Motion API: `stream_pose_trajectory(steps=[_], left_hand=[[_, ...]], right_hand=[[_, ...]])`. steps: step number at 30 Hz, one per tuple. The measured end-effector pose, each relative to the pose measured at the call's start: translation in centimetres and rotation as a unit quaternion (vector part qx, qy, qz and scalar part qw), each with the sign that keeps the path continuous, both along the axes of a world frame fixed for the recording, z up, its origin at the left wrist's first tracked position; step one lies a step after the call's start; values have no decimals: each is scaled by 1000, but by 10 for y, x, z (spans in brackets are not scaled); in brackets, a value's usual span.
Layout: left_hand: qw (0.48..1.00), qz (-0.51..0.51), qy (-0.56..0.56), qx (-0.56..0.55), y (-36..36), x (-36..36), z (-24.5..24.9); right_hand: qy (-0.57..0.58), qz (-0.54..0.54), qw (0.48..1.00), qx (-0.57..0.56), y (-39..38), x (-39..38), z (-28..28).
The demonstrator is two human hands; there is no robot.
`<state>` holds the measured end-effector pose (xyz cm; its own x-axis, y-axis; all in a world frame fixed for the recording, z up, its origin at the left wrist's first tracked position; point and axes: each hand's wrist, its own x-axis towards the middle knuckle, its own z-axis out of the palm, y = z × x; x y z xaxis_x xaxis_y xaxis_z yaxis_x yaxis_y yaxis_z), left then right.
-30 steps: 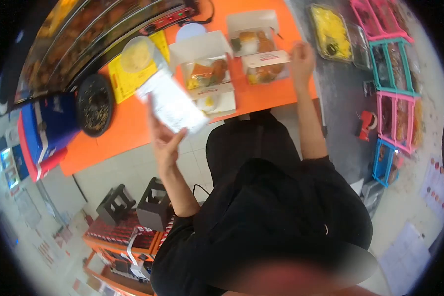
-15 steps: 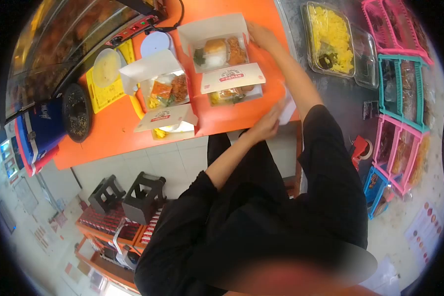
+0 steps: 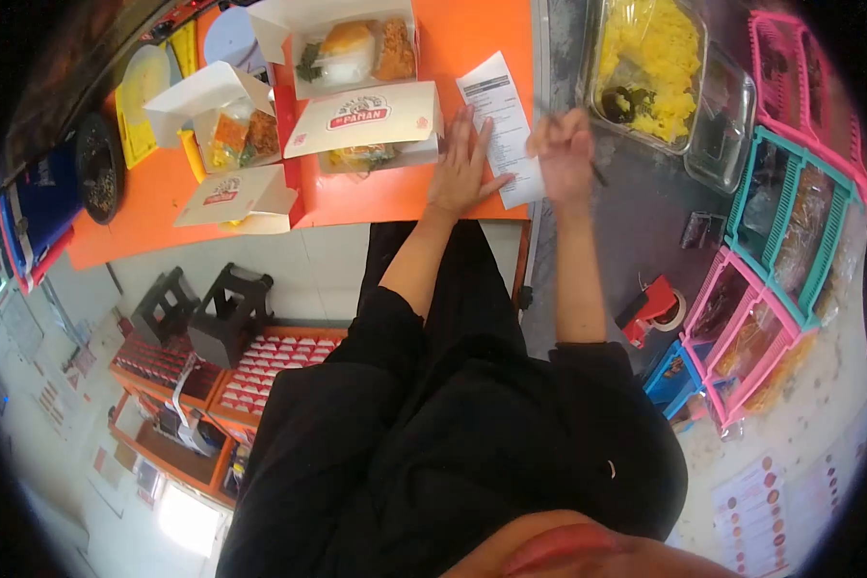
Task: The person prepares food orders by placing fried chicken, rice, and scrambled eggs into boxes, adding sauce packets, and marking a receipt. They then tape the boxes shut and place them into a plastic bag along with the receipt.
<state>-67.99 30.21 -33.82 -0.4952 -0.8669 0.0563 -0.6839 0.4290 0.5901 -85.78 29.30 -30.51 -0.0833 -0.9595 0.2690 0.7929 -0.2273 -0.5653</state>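
A long white printed receipt (image 3: 499,111) lies on the orange table, its right side reaching the grey counter. My left hand (image 3: 458,175) rests flat with fingers spread, fingertips and thumb at the receipt's left edge. Just right of the receipt, my right hand (image 3: 565,159) is closed around a slim dark pen (image 3: 600,177), slightly blurred. Left of my left hand stands a paper meal box (image 3: 366,114) with its printed flap lowered over food. Behind it, an open box (image 3: 294,58) shows wrapped rice and fried chicken. Another open box (image 3: 188,101) sits farther left.
A clear tray of yellow rice (image 3: 645,82) stands on the grey counter (image 3: 636,212). Pink and teal baskets (image 3: 795,226) line its right side, near a red tape dispenser (image 3: 653,310). A dark round plate (image 3: 98,169) is at far left. Black stools (image 3: 226,313) stand below.
My right hand has left the open box's side and come down beside the receipt, now with a pen. The receipt now lies flat under my left fingers. The view has shifted right.
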Motion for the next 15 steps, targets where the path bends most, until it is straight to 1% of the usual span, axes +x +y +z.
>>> stream_pose_trajectory(steps=[1, 2, 3, 4, 5, 6, 7, 8, 9, 10, 11, 12, 13, 15], left_hand=[[1000, -8, 2, 23, -1, 0, 2], [999, -16, 4, 46, -2, -1, 2], [998, -13, 0, 53, -4, -1, 2], [999, -5, 10, 52, -4, 0, 1], [999, 2, 22, 49, -3, 0, -1], [998, 5, 18, 56, -3, 0, -8], [999, 4, 22, 39, -3, 0, -14], [999, 4, 25, 21, -2, 1, -15], [999, 6, 31, 33, 0, 1, -15], [999, 10, 29, 37, 0, 0, -14], [999, 8, 26, 35, 0, 0, -12], [999, 6, 22, 33, 0, 0, -10], [999, 9, 21, 34, -1, -1, -7], [999, 9, 12, 40, 0, 0, -6]], right_hand=[[-66, 62, 995, 32, 10, 3, -30], [-131, 122, 982, 64, 15, 6, -49], [-136, 125, 980, 71, 12, 15, -41], [-50, 15, 980, 192, 4, 31, -17], [40, -92, 947, 305, -1, 40, -5], [39, -89, 945, 313, -3, 40, -15], [161, -103, 936, 295, -8, 41, -26], [281, -114, 913, 272, -12, 43, -33], [352, -158, 894, 226, -14, 46, -39], [352, -154, 895, 228, -13, 47, -42], [449, -194, 846, 210, -13, 48, -45], [540, -232, 787, 189, -12, 49, -48], [490, -283, 802, 193, -14, 55, -54], [472, -288, 806, 212, -16, 59, -55]])
